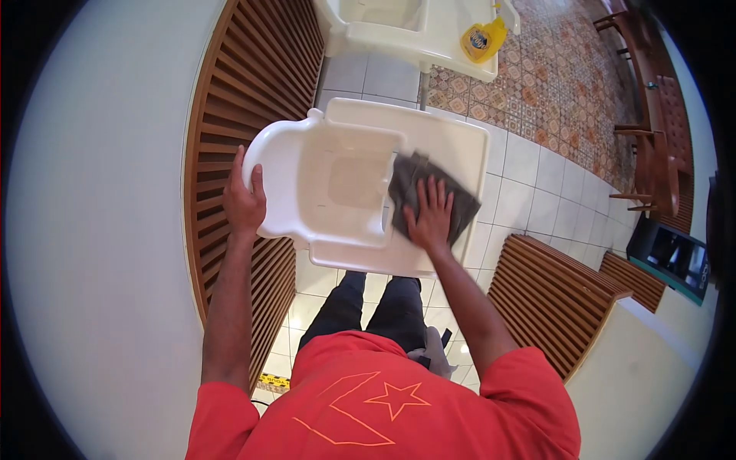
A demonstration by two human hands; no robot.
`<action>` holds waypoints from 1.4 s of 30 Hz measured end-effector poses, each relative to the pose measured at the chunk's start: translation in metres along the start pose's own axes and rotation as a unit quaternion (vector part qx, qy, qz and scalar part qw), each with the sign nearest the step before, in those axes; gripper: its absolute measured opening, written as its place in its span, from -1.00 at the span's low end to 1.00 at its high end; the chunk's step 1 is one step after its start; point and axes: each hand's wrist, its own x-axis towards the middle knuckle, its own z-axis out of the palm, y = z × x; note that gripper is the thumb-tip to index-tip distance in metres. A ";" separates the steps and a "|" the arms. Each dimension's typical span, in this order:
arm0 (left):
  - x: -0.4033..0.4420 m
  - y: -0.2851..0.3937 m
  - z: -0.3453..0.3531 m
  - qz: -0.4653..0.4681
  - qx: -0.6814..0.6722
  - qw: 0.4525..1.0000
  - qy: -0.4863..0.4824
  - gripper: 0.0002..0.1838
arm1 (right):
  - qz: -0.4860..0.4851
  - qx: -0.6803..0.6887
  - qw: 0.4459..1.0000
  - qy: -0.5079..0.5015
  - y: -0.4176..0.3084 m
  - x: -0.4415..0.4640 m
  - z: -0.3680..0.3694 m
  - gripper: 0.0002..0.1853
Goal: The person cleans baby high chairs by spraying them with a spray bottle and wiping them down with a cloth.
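A white plastic high chair [280,172] with a wide tray [448,136] stands right in front of me. My left hand [244,201] grips the rounded edge of its backrest, thumb on the inner side and fingers around the outside. On the tray's right part lies a dark grey cloth [463,201], bunched at its upper edge. My right hand [432,218] presses flat on this cloth with the fingers spread. The seat between my hands holds nothing that I can see.
A second white high chair [383,34] stands beyond, with a yellow bottle [483,40] on its tray. Slatted wood panels [249,100] line the left wall. A slatted counter [548,295] is at right, near a dark-screened device [671,253]. Wooden chairs [652,165] stand far right.
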 end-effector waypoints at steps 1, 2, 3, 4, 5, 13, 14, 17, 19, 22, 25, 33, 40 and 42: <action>0.000 0.002 -0.002 -0.008 -0.001 1.000 -0.007 -0.50 | -0.029 0.017 0.999 -0.008 -0.002 -0.022 0.000 -0.23; 0.001 0.003 -0.003 -0.015 -0.002 1.000 -0.014 -0.51 | -0.029 0.017 0.999 -0.006 0.001 -0.027 -0.006 -0.23; 0.001 0.002 -0.002 -0.014 -0.002 1.000 -0.012 -0.51 | -0.026 0.020 0.999 -0.034 0.012 -0.030 -0.012 -0.23; 0.001 0.001 0.000 -0.006 -0.002 1.000 -0.006 -0.50 | -0.025 0.025 0.997 -0.062 0.023 -0.029 -0.017 -0.24; 0.000 0.000 0.000 0.001 -0.002 1.000 -0.001 -0.50 | -0.003 0.005 1.000 -0.010 0.035 -0.015 -0.014 -0.28; 0.001 0.003 -0.002 0.004 0.011 1.000 -0.014 -0.49 | 0.108 0.014 0.983 0.145 0.023 0.146 -0.007 -0.61; 0.002 0.002 -0.001 0.018 0.023 1.000 -0.009 -0.48 | 0.070 0.023 0.988 0.132 0.005 0.151 -0.006 -0.65; -0.001 0.002 -0.001 -0.015 0.014 0.999 -0.038 -0.46 | -0.067 0.099 0.978 0.169 -0.063 0.161 0.005 -0.61; -0.001 0.003 -0.002 -0.018 0.018 0.999 -0.047 -0.45 | -0.116 0.115 0.972 0.171 -0.105 0.172 0.018 -0.59; 0.002 0.003 -0.001 -0.020 0.020 0.999 -0.045 -0.45 | -0.182 0.142 0.961 0.154 -0.109 0.194 0.024 -0.58; 0.000 0.000 0.000 -0.012 0.023 0.999 -0.042 -0.45 | -0.263 0.118 0.952 0.105 -0.071 0.199 0.016 -0.58; 0.002 0.005 -0.004 -0.012 0.009 0.999 -0.041 -0.44 | -0.030 0.099 0.974 0.200 0.084 0.138 -0.020 -0.83; 0.002 0.004 -0.005 -0.014 0.004 0.999 -0.032 -0.43 | 0.095 0.447 0.873 0.172 0.144 0.119 -0.054 -0.70; 0.002 0.004 -0.004 -0.011 0.004 0.999 -0.031 -0.42 | 0.043 0.284 0.931 0.224 0.142 0.138 -0.037 -0.60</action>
